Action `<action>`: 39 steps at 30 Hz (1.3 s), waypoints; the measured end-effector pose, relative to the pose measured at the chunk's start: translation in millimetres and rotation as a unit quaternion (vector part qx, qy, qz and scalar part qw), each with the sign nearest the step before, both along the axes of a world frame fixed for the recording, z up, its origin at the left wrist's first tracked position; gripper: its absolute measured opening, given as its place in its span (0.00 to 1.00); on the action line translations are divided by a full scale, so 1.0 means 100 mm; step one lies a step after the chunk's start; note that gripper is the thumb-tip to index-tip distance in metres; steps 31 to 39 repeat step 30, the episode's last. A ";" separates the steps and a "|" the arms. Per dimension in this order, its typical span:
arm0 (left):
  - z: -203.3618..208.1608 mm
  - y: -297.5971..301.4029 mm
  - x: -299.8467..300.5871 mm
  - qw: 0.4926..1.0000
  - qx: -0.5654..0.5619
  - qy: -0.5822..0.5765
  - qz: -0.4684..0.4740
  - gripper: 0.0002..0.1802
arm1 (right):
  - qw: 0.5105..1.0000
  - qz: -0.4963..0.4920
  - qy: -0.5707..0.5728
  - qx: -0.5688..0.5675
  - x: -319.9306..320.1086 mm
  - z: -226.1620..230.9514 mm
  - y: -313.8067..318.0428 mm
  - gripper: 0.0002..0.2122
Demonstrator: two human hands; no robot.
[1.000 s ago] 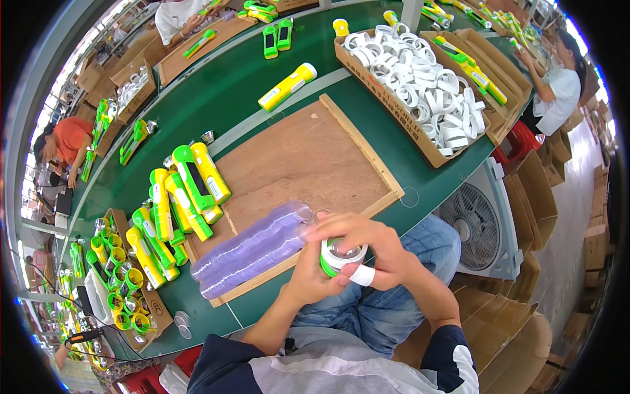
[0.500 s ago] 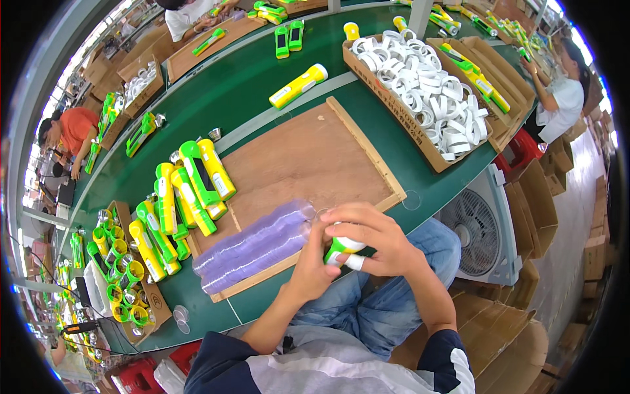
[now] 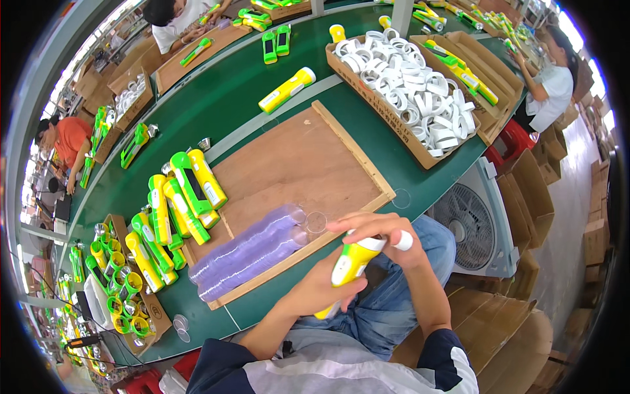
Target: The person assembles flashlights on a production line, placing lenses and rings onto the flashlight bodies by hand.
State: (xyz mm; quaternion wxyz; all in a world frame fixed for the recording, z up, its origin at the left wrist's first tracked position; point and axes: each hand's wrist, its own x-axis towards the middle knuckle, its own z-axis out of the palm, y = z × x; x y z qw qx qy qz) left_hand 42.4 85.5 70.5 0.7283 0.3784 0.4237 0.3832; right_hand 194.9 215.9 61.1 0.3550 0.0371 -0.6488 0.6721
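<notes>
In my left hand [image 3: 319, 289] is a yellow flashlight [image 3: 352, 264] with a white panel on its body, held tilted with its wide head up toward the right. The fingers wrap around the body. Over the head bends my right hand [image 3: 387, 233], with fingers across the top and a white-wrapped thumb [image 3: 403, 241] beside the rim. Part of the head is hidden under those fingers. Two rows of stacked clear discs [image 3: 252, 253], purplish where piled, lie on the wooden board [image 3: 289, 164] just left of my hands. A loose clear disc [image 3: 316, 222] rests beside them.
Yellow and green flashlights [image 3: 184, 190] are piled at the board's left. Behind lies a single flashlight [image 3: 287, 90]; a cardboard box [image 3: 387, 118] holds white rings. A box of flashlight parts [image 3: 128, 289] stands left, a fan [image 3: 469, 223] right. Other people work across and at the sides.
The flashlight has come lower and more upright, now showing its yellow body. My left hand has slid down onto the body; my right thumb has swung up beside the head. The view has shifted slightly.
</notes>
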 end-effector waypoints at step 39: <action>0.02 0.15 0.11 0.940 -0.178 -0.251 -0.150 0.35 | 0.997 0.029 -0.035 0.059 0.25 0.18 0.10 0.26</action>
